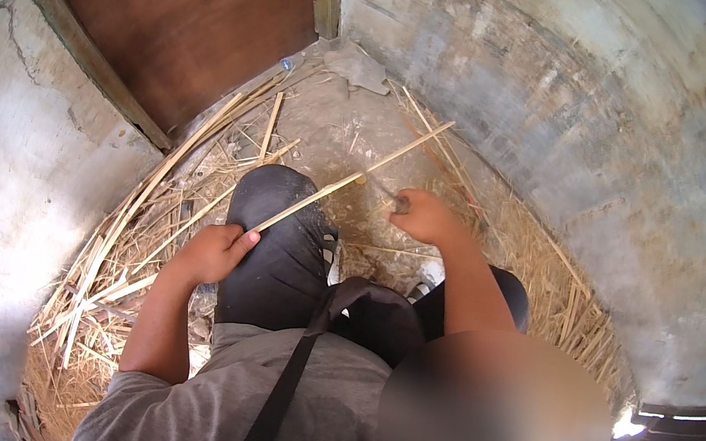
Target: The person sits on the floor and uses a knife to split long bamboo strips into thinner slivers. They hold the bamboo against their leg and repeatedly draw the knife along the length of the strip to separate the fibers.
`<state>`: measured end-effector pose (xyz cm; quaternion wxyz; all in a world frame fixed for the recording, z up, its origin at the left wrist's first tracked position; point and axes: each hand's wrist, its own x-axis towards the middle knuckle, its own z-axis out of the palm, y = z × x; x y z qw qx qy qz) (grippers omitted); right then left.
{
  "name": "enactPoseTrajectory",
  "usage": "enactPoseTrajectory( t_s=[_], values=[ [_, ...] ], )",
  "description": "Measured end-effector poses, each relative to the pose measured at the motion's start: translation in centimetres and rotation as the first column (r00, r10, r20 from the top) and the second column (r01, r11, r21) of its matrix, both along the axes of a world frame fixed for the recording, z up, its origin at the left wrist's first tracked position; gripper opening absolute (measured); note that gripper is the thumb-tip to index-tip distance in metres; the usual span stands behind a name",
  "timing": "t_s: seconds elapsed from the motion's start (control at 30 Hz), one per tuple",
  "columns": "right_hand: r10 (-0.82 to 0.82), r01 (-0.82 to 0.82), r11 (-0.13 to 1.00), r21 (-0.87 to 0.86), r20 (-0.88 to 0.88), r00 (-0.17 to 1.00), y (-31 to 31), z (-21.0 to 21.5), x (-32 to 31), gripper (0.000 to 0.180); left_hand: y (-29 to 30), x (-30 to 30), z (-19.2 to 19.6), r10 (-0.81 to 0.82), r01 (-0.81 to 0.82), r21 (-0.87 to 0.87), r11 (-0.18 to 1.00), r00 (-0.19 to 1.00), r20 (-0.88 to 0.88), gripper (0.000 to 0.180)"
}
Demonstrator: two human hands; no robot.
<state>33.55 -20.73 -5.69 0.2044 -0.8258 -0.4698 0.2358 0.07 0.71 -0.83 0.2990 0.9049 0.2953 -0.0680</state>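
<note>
My left hand (pixel 218 252) is closed around the near end of a long pale bamboo strip (pixel 310 200), with the thumb lying along it. The strip slants over my bent left knee (pixel 274 200), its far end up and to the right. My right hand (pixel 424 218) is a fist around the handle of a knife (pixel 387 191). Its thin, blurred blade points up and left and meets or nearly meets the strip; contact is hard to tell. Part of the handle is hidden inside the fist.
Long split strips (pixel 149 181) lie in a heap along the left wall. Thin shavings (pixel 569 299) pile up along the right wall. Ahead stand a brown door (pixel 183 13) and a stained plaster wall (pixel 563 97). A flat grey piece (pixel 357 68) rests in the corner.
</note>
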Motion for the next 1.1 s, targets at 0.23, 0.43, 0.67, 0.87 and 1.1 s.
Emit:
enactPoseTrajectory(
  t_s=[0.23, 0.43, 0.67, 0.87, 1.1],
  values=[
    [0.147, -0.155, 0.983, -0.095, -0.084, 0.986, 1.7, 1.6, -1.6, 0.065, 0.0, -0.4, -0.4, 0.003, -0.004, 0.028, 1.0, 0.999, 0.036, 0.062],
    [-0.221, 0.222, 0.975, 0.015, -0.063, 0.973, -0.7, -2.5, 3.0, 0.066, -0.6, -0.1, -0.1, 0.016, -0.018, 0.058, 0.998, 0.999, 0.042, 0.06],
    [0.089, -0.09, 0.995, -0.045, -0.014, 0.996, 1.0, -0.9, -0.7, 0.058, -1.0, 0.1, 0.8, 0.03, -0.029, 0.051, 0.998, 0.999, -0.02, 0.055],
    [0.174, -0.174, 0.985, 0.0, -0.023, 0.984, 1.5, -0.8, -0.8, 0.056, -0.9, -0.2, 0.4, 0.028, -0.028, 0.061, 0.998, 1.0, 0.01, 0.053],
    [-0.207, 0.206, 0.978, 0.041, 0.017, 0.978, -0.8, -3.8, 3.3, 0.062, -1.2, 0.0, 0.4, 0.038, -0.04, 0.054, 0.998, 0.999, 0.038, 0.056]
  ],
)
